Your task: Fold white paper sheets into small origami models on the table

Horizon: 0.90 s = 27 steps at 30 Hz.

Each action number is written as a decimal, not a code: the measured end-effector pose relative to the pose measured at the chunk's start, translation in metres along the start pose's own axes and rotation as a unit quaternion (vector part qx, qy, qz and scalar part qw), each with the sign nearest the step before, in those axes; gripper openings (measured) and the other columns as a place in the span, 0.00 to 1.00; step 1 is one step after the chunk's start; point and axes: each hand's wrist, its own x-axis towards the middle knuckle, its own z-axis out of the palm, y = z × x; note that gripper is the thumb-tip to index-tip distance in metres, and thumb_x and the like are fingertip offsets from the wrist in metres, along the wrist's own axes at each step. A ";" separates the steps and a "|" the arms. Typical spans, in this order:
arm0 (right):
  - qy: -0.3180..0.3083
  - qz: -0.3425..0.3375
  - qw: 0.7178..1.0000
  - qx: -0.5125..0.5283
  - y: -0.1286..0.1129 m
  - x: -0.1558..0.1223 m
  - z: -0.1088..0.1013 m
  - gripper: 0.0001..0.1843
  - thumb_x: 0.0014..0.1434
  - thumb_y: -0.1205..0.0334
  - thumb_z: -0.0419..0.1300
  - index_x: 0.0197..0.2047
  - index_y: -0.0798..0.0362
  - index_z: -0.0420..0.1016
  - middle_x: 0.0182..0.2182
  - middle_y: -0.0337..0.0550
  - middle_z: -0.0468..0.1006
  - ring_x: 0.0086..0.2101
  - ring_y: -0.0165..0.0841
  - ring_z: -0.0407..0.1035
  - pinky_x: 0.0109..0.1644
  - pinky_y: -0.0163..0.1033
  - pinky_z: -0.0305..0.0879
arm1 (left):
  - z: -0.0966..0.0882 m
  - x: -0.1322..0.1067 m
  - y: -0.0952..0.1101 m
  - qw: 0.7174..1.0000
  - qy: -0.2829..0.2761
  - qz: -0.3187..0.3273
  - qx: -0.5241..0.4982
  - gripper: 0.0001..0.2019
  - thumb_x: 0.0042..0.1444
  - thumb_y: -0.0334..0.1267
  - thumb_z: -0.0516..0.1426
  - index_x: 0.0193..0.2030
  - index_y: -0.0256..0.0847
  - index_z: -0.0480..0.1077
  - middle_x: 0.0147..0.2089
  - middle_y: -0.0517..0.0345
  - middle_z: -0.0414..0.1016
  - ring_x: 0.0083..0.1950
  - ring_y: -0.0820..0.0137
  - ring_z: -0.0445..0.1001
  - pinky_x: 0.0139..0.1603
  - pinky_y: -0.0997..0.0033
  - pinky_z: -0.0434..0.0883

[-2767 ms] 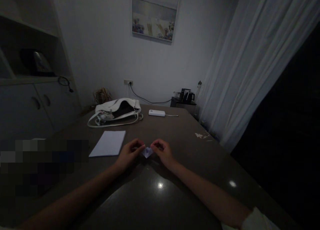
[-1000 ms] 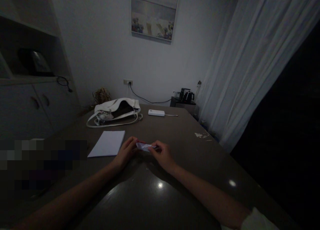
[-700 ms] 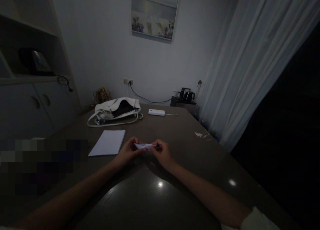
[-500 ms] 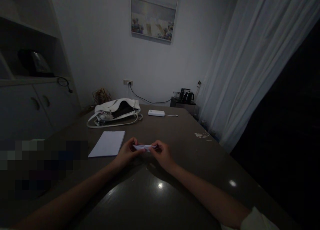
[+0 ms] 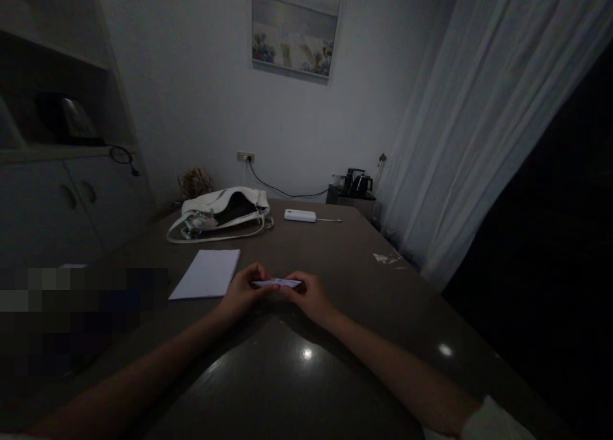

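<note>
A small folded piece of white paper (image 5: 278, 281) is held between both hands above the brown table, seen nearly edge-on. My left hand (image 5: 243, 291) pinches its left end, the thumb along the near side and the fingers curled behind. At the other end, my right hand (image 5: 309, 294) grips the paper, its thumb close to the left thumb near the middle. The lower part of the paper is hidden by the thumbs. Just left of my left hand lies a stack of white paper sheets (image 5: 207, 274), flat on the table.
On the glossy table (image 5: 287, 389) a white handbag (image 5: 223, 210) lies open at the back left. A white power bank (image 5: 299, 216) with a short cable lies to its right. Whitish flakes (image 5: 385, 258) mark the right edge. A sheer curtain (image 5: 445, 108) hangs at the right.
The folded paper has tilted flatter, showing a thinner edge. My right thumb has shifted left, closer to the left thumb, and the right fingers have come down slightly.
</note>
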 end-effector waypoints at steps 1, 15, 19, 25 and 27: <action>0.001 -0.002 1.000 -0.002 0.000 0.000 0.000 0.12 0.52 0.55 0.60 0.34 0.57 0.74 0.25 0.39 0.73 0.25 0.28 0.65 0.27 0.31 0.60 | 0.000 0.000 0.001 1.000 0.003 -0.003 0.004 0.18 0.38 0.38 0.66 0.27 0.41 0.57 0.27 0.64 0.74 0.25 0.72 0.71 0.25 0.77 0.65; 0.040 -0.008 0.998 -0.043 -0.005 -0.001 -0.001 0.10 0.52 0.57 0.60 0.30 0.57 0.74 0.19 0.37 0.70 0.22 0.28 0.64 0.25 0.30 0.57 | 0.002 -0.004 0.006 0.995 -0.003 -0.073 0.064 0.18 0.41 0.47 0.64 0.35 0.36 0.70 0.20 0.61 0.74 0.17 0.72 0.68 0.17 0.78 0.60; 0.039 0.003 0.999 -0.030 -0.005 -0.002 -0.001 0.11 0.53 0.56 0.60 0.30 0.56 0.74 0.19 0.37 0.70 0.21 0.28 0.64 0.24 0.30 0.58 | 0.003 -0.004 0.006 0.996 0.003 -0.078 0.049 0.20 0.40 0.47 0.64 0.37 0.35 0.72 0.21 0.59 0.75 0.18 0.71 0.69 0.17 0.77 0.60; 0.049 -0.002 0.998 -0.034 -0.002 0.000 -0.002 0.10 0.53 0.58 0.60 0.29 0.56 0.73 0.18 0.37 0.70 0.21 0.27 0.64 0.25 0.30 0.58 | 0.005 -0.005 0.012 0.994 0.007 -0.091 0.056 0.21 0.37 0.46 0.66 0.36 0.34 0.72 0.21 0.57 0.76 0.20 0.69 0.71 0.20 0.76 0.63; 0.055 -0.002 0.998 -0.024 -0.002 0.000 -0.002 0.10 0.52 0.58 0.60 0.28 0.57 0.73 0.18 0.37 0.70 0.21 0.27 0.63 0.24 0.30 0.57 | 0.005 -0.004 0.011 0.994 0.002 -0.088 0.058 0.19 0.37 0.45 0.66 0.34 0.34 0.72 0.22 0.57 0.76 0.21 0.68 0.72 0.21 0.76 0.64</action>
